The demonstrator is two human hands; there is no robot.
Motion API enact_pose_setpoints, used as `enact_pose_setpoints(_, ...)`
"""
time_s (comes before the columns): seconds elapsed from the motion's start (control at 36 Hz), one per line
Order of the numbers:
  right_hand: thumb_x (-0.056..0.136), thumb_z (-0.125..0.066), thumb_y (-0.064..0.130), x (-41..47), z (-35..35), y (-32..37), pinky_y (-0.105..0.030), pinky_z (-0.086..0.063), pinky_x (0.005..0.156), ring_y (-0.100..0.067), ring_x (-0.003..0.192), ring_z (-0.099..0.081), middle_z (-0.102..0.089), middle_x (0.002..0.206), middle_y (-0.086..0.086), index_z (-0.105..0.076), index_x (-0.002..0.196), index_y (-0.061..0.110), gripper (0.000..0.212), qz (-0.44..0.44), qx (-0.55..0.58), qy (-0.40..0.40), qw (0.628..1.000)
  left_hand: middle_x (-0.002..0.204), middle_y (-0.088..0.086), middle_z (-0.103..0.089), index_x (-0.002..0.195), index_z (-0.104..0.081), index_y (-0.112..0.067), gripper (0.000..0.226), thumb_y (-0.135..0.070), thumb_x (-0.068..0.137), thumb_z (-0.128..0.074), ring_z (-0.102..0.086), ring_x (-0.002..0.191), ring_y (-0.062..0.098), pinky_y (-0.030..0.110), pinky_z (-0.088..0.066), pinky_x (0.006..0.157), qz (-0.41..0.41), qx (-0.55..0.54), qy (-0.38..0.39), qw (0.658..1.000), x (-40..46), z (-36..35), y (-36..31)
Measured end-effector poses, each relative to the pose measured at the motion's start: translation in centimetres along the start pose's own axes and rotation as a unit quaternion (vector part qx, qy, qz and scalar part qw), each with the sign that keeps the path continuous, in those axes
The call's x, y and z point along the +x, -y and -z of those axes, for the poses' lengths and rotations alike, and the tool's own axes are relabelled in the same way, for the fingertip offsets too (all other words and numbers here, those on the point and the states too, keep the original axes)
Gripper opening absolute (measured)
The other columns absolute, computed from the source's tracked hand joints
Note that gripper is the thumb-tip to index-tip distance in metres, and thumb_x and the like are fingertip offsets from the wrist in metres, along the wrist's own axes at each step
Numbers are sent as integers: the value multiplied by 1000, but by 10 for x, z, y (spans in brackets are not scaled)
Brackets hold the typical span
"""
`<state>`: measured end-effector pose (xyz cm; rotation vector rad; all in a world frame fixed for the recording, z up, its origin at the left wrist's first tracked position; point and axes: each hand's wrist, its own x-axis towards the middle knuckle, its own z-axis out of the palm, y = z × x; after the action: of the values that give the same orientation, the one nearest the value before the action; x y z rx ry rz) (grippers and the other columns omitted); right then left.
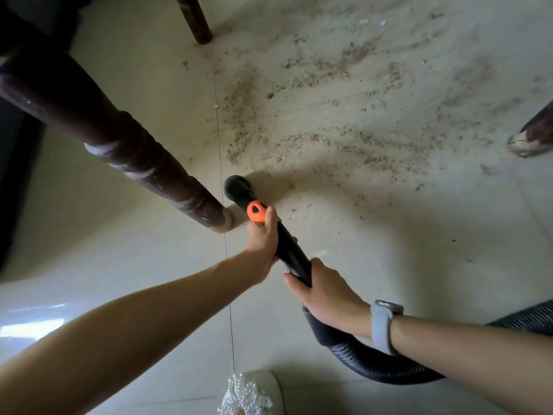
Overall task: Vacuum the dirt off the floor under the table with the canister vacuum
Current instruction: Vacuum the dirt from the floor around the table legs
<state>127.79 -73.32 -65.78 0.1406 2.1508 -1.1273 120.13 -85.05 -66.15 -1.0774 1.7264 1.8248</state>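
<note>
A black vacuum wand (291, 247) with an orange collar (257, 214) points down at the pale tiled floor. Its round nozzle (238, 187) sits at the near edge of a broad patch of brown dirt (329, 115). My left hand (263, 239) grips the wand just below the orange collar. Further back, my right hand (326, 295) grips the wand where it joins the ribbed black hose (374, 363). The hose curves off to the right edge. The canister itself is out of view.
A dark turned table leg (143, 163) stands just left of the nozzle. A second leg (196, 20) is at the top, a third (532, 136) at the right edge. A white beaded shoe (251, 393) shows at the bottom. My right wrist wears a grey watch (384, 324).
</note>
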Motion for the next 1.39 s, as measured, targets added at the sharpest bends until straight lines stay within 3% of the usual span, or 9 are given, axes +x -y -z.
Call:
enact_pose_setpoints(0.17, 93, -48, 51, 9, 5, 7, -37, -52, 68, -25, 72, -66, -65, 81, -6, -43, 94, 12, 39, 3, -16, -12, 1000, 83, 9, -51, 119, -40, -3, 39, -36, 99, -43, -64, 56, 19, 34, -54, 67, -18, 8, 5, 1000, 8, 0, -8)
enact_pose_setpoints(0.28, 94, -47, 49, 43, 10, 33, -34, -45, 62, -29, 74, -61, -59, 81, -6, -42, 95, 10, 40, 40, -59, -32, 997, 81, 8, -51, 125, -40, -5, 41, -34, 98, -46, -63, 55, 19, 35, -54, 65, -31, -27, -7, 999, 32, 11, -36)
enact_pose_setpoints(0.42, 95, -47, 47, 76, 19, 57, -29, -32, 48, -19, 58, -52, -52, 71, 0, -39, 93, 10, 37, 69, -104, -48, 991, 77, 11, -49, 90, -45, -5, 20, -24, 94, -51, -56, 65, 24, 39, -53, 75, -24, -92, -31, 995, 53, 16, -66)
enact_pose_setpoints(0.56, 95, -48, 45, 85, 20, 61, -29, -30, 48, -21, 59, -49, -45, 67, 3, -37, 92, 10, 37, 62, -108, -65, 990, 73, 10, -51, 85, -44, -8, 22, -26, 95, -48, -58, 61, 24, 37, -52, 72, -46, -67, -37, 996, 58, 12, -73)
enact_pose_setpoints(0.64, 95, -48, 45, 81, 19, 57, -30, -33, 50, -21, 59, -51, -51, 71, -1, -38, 91, 10, 37, 58, -95, -67, 992, 71, 10, -50, 89, -44, -6, 21, -26, 95, -48, -57, 58, 23, 39, -52, 74, -44, -63, -15, 997, 58, 11, -70)
enact_pose_setpoints(0.83, 93, -48, 48, 51, 11, 34, -40, -52, 66, -31, 72, -65, -65, 83, -11, -45, 99, 6, 43, 35, -40, -45, 998, 80, 10, -50, 116, -40, -5, 35, -33, 96, -48, -63, 49, 17, 32, -53, 58, -36, -14, 35, 999, 44, 8, -42)
enact_pose_setpoints(1.06, 93, -48, 48, -2, -7, 2, -40, -55, 69, -23, 68, -66, -66, 75, -5, -44, 97, 13, 36, 0, -4, -10, 1000, 91, 13, -49, 116, -39, -4, 34, -33, 99, -43, -65, 58, 20, 33, -56, 62, -4, 19, 43, 999, -1, 9, 0)
enact_pose_setpoints(1.22, 93, -52, 43, -30, -17, -13, -32, -54, 65, -21, 68, -67, -66, 79, -8, -41, 93, 16, 28, 3, 28, 41, 999, 100, 17, -50, 127, -37, 0, 45, -34, 98, -44, -65, 64, 23, 33, -56, 63, 15, 28, 38, 999, -23, 18, 28)
enact_pose_setpoints(1.39, 94, -53, 40, -44, -17, -23, -19, -49, 54, -15, 61, -66, -68, 77, -8, -43, 91, 17, 26, 2, 56, 36, 998, 91, 13, -51, 124, -35, -2, 42, -34, 99, -43, -65, 65, 24, 34, -57, 65, 29, 34, 45, 998, -34, 10, 35)
